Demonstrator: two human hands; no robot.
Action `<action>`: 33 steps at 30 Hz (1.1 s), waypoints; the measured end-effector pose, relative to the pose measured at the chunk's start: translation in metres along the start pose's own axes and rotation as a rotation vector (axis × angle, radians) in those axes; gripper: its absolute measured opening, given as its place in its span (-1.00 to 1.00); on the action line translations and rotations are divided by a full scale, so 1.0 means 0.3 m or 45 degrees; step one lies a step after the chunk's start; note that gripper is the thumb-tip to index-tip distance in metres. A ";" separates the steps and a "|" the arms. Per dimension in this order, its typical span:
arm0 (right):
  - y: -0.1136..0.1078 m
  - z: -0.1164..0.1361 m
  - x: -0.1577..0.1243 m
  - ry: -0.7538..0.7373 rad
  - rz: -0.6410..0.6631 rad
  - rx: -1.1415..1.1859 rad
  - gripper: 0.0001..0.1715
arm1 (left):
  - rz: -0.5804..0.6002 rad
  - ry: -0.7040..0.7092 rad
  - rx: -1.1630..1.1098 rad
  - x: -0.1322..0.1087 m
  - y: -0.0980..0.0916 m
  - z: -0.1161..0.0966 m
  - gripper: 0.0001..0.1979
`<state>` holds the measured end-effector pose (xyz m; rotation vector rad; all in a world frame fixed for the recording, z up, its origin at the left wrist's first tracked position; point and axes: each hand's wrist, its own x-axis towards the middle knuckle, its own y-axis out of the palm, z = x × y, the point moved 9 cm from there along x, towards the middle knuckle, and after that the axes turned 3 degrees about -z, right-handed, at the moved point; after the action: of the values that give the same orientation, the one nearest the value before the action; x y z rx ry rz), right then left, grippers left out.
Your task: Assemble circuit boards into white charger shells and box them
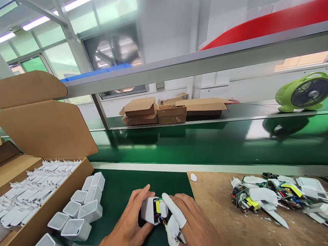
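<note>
Low in the middle of the head view, my left hand (132,216) is closed around a white plastic charger housing (147,211). A circuit board (157,207) with a yellow-wrapped part sticks out of the housing's right end. My right hand (196,218), with white covers on some fingers, is closed at that end of the board. A white piece with metal prongs shows under these fingers; its exact shape is partly hidden. Left of my hands, several empty white housings (90,209) stand in rows on the green mat (115,191).
An open cardboard box (84,171) of white pronged parts stands at left. Loose circuit boards and white casings (263,198) are heaped on a brown board (217,205) at right, near a small white piece (193,177). Cardboard boxes (171,114) and a green fan (302,92) stand behind.
</note>
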<state>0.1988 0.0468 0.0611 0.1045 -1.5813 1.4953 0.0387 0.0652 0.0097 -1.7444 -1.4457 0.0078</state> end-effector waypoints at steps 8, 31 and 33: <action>-0.011 0.006 0.014 0.047 0.104 0.022 -0.41 | -0.001 -0.055 0.001 0.002 -0.003 -0.001 -0.04; 0.009 0.007 0.016 0.010 0.022 0.066 -0.50 | 0.082 -0.056 -0.100 -0.017 0.041 -0.018 -0.05; 0.002 -0.012 0.025 0.044 -0.004 0.099 -0.39 | 0.129 -0.043 -0.080 -0.009 0.037 -0.030 -0.08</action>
<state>0.1962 0.0538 0.0649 0.1250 -1.4953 1.5481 0.0510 0.0583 0.0076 -1.8757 -1.3934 0.0464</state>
